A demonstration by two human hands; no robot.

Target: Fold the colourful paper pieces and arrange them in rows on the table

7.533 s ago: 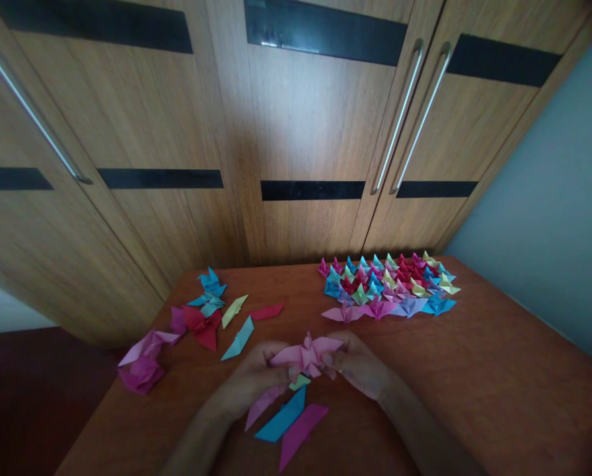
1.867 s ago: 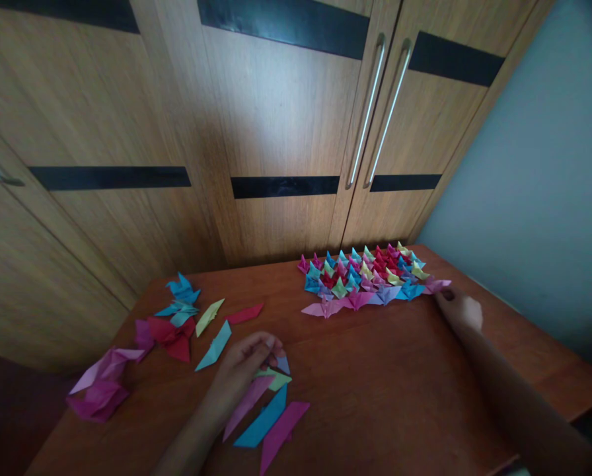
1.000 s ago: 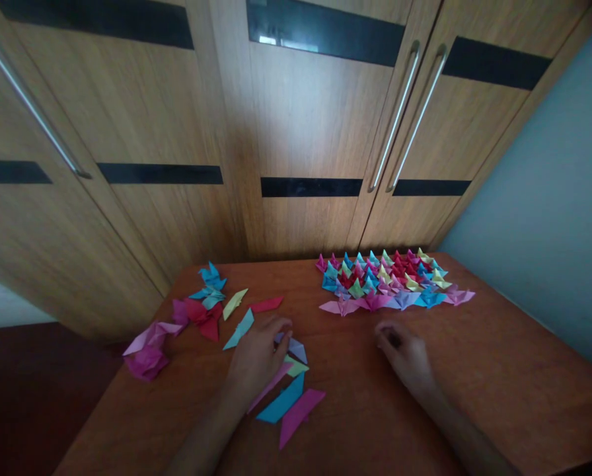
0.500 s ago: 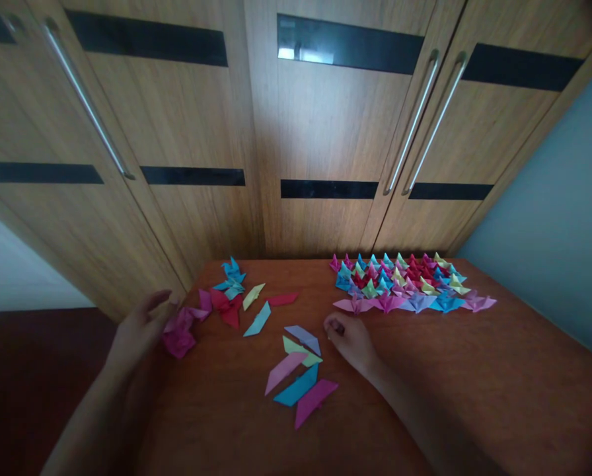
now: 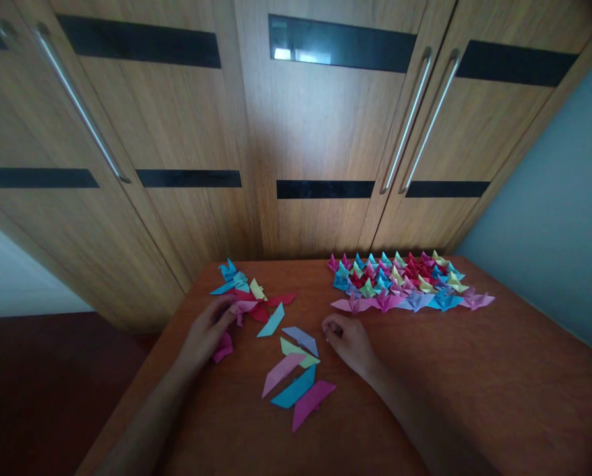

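Observation:
My left hand reaches over the left of the table, its thumb and fingers closed on a pink folded paper crane. Under that hand lies a magenta paper crane, partly hidden. Just beyond the fingers a red paper crane touches the other pieces, and blue paper cranes sit behind. My right hand rests on the table with curled fingers, and nothing shows in them. Between the hands lie flat folded cranes in lilac, light pink, blue and magenta.
Rows of standing paper cranes in several colours fill the back right of the table. A wooden wardrobe with metal handles stands right behind the table. The table's left edge lies beside my left forearm.
My left hand has moved right from the table's left edge, bringing pink and magenta cranes inward. They now crowd the red and blue ones. My right hand stays in place.

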